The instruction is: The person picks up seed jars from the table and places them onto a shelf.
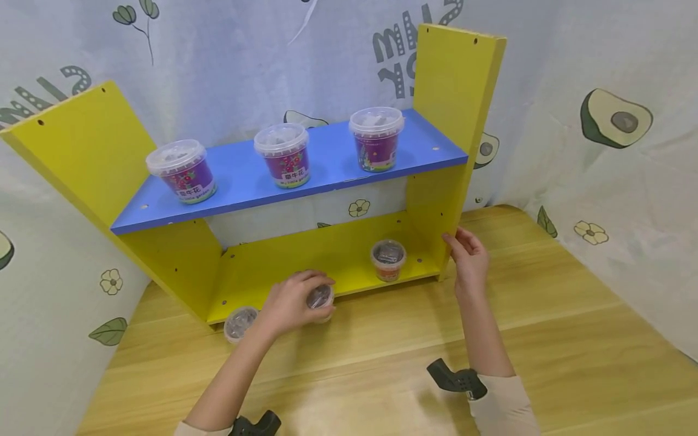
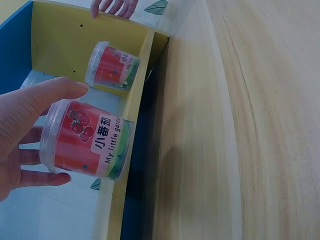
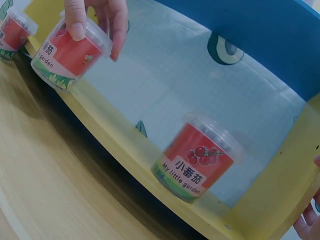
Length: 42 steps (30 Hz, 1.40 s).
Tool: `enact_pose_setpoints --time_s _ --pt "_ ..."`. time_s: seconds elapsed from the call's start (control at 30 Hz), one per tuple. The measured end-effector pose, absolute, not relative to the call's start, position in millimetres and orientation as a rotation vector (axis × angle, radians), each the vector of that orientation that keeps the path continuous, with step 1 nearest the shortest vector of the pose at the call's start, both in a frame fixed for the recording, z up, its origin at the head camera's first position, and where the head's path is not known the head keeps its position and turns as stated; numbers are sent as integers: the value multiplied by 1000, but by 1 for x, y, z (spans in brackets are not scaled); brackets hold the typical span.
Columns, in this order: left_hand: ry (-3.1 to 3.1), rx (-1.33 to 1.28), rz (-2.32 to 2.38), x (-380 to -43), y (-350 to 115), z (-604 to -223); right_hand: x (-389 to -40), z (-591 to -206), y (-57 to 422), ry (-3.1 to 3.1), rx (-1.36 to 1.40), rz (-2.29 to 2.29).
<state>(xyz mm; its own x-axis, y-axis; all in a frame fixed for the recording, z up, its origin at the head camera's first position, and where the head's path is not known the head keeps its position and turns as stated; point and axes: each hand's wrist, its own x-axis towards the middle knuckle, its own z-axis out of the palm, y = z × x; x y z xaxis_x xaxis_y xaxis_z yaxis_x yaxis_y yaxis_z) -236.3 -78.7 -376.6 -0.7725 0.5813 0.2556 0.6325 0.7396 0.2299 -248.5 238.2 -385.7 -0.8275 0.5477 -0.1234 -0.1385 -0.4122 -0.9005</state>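
My left hand [image 1: 297,303] holds a small clear-lidded plastic cup [image 2: 92,140] with a red tomato label, fingers and thumb around its lid end. The cup is at the front edge of the lower yellow board; whether its base touches is unclear. My right hand [image 1: 470,257] grips the right side panel of a yellow-and-blue shelf [image 1: 460,91], thumb at the front edge and fingers on the outer side. A matching red cup [image 3: 195,162] stands on the lower board at the right. Another red cup [image 1: 240,324] is at the shelf's front left corner.
Three purple-labelled cups with clear lids, left [image 1: 188,181], middle [image 1: 287,166] and right [image 1: 377,148], stand spaced along the blue upper board [image 1: 234,166]. The shelf is on a wooden table [image 1: 382,357]. A patterned cloth [image 1: 556,54] hangs behind and at the sides.
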Motion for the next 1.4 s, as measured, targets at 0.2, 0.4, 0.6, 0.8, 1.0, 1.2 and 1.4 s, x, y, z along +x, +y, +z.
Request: enact_pose_setpoints --time_s 0.2,0.4,0.6,0.8,1.0,1.2,1.4 --pt "-2763 -964 -529 -246 -78 -370 -248 -385 238 -1397 -571 2260" --pt "-2760 -954 -568 -262 -79 -362 -248 -385 239 -1403 -566 2261" --pt "-2780 -946 -524 -270 -78 -359 -249 -385 239 -1392 -551 2262" --pt "-2782 -938 -499 -274 -77 -361 -250 -385 239 -1393 -553 2248" --pt "-2779 -932 -513 -276 -76 -363 -250 -386 239 -1380 -541 2244" --pt "-2792 -920 -522 -278 -75 -365 -249 -386 239 -1390 -551 2246" --pt "-2789 -919 -538 -280 -74 -370 -249 -387 239 -1401 -562 2245"
